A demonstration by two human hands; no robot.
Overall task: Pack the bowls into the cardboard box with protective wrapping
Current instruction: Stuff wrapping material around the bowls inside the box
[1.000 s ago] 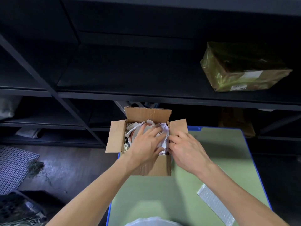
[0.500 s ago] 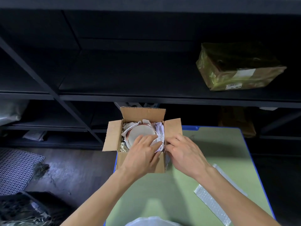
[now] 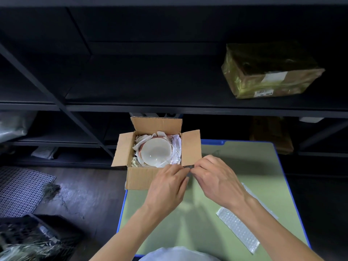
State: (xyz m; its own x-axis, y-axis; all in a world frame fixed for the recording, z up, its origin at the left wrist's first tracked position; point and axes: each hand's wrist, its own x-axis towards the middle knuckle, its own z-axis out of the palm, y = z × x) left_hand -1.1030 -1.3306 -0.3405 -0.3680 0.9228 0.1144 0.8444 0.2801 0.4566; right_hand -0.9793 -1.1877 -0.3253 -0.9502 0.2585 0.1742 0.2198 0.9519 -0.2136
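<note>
The open cardboard box (image 3: 139,178) stands on the far left corner of the green table (image 3: 235,166), its flaps spread outward. Inside lies a pale bowl with a copper rim (image 3: 156,153), bedded in crumpled white paper (image 3: 177,146). My left hand (image 3: 167,187) and my right hand (image 3: 216,178) meet at the box's near right corner. Between them their fingertips pinch a thin grey strip (image 3: 188,167); I cannot tell what it is. The left hand covers the right part of the box's near wall.
A strip of bubble wrap (image 3: 237,228) lies on the table to the right. Dark shelving runs behind, with a plastic-wrapped parcel (image 3: 269,70) on the upper shelf. A mesh panel (image 3: 20,189) and a black crate (image 3: 28,240) sit on the floor at left.
Both hands have come out of the box and back toward me to its near right corner, uncovering the bowl. They now pinch a thin strip between them.
</note>
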